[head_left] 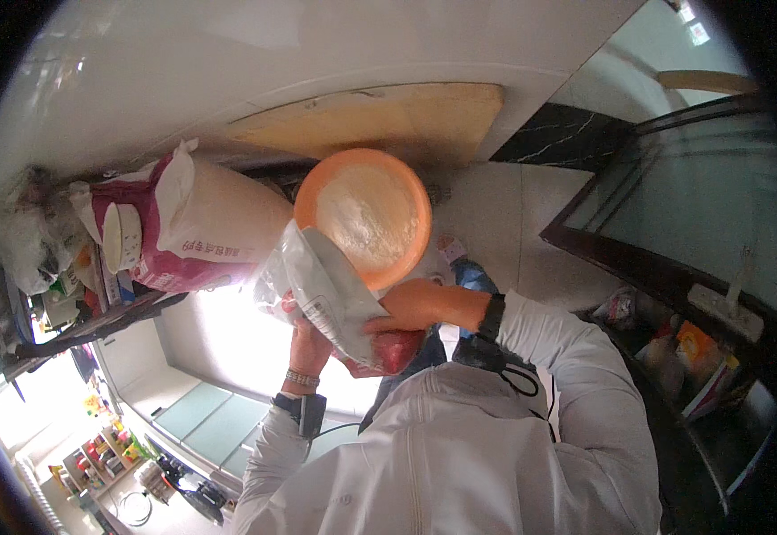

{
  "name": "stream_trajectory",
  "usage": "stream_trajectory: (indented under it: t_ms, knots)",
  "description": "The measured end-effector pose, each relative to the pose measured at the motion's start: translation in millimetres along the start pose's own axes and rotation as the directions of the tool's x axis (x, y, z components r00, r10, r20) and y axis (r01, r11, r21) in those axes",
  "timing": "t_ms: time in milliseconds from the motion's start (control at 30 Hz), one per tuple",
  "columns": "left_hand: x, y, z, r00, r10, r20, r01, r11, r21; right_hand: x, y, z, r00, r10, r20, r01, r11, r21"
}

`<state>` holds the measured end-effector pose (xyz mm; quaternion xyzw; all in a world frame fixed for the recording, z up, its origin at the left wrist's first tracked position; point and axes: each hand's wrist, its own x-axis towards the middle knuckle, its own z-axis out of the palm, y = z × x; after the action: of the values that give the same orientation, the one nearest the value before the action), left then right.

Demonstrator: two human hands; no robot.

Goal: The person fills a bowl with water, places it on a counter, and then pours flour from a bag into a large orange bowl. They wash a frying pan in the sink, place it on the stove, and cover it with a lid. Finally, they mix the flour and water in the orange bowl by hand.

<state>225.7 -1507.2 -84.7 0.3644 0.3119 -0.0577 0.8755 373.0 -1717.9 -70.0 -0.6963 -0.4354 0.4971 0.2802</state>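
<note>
A plastic bag (335,301), mostly white with red at its lower end, is between my two hands. My left hand (309,344) grips its left side, with the fingers partly hidden by the bag. On its right side my right hand (405,306) is closed around the plastic, above the red part. The bag's upper edge gapes and touches or overlaps the near left rim of an orange basin (422,194). Inside the basin lies a pale, flour-like powder (368,207). What the bag holds cannot be seen.
A large white and magenta printed sack (221,221) leans left of the basin, with a paper cup (122,237) beside it. A wooden board (388,117) stands against the wall. At the right is a dark-framed glass table (669,187). A cluttered shelf (94,314) lies left.
</note>
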Motion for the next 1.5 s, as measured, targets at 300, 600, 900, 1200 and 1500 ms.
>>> stream_trajectory:
  t_ms: [300, 600, 900, 1200, 1500]
  knots:
    - [43.4, 8.7, 15.0, 0.939, 0.221, 0.265, -0.239, 0.97, 0.038, -52.7, -4.8, 13.1, 0.856, 0.141, -0.497, -0.265, 0.946, -0.188]
    - [88.1, 5.6, 136.6, 0.718, 0.15, 0.679, -0.456, 0.839, 0.297, -147.2, 35.9, 34.9, 0.316, 0.121, -0.941, -0.544, 0.836, -0.074]
    - [51.6, -44.8, 249.5, 0.593, 0.034, 0.805, -0.209, 0.971, 0.113, -246.0, 68.4, 67.8, 0.023, 0.192, -0.981, -0.566, 0.812, 0.146]
    - [50.9, -36.2, 218.9, 0.721, 0.131, 0.68, -0.23, 0.972, 0.057, -252.4, 44.5, 48.6, -0.032, -0.015, -0.999, -0.573, 0.819, 0.006]
    - [7.8, 34.0, 173.6, 0.656, 0.476, 0.586, -0.749, 0.505, 0.428, -152.7, 46.6, -6.0, 0.316, 0.107, -0.943, -0.194, 0.98, 0.047]
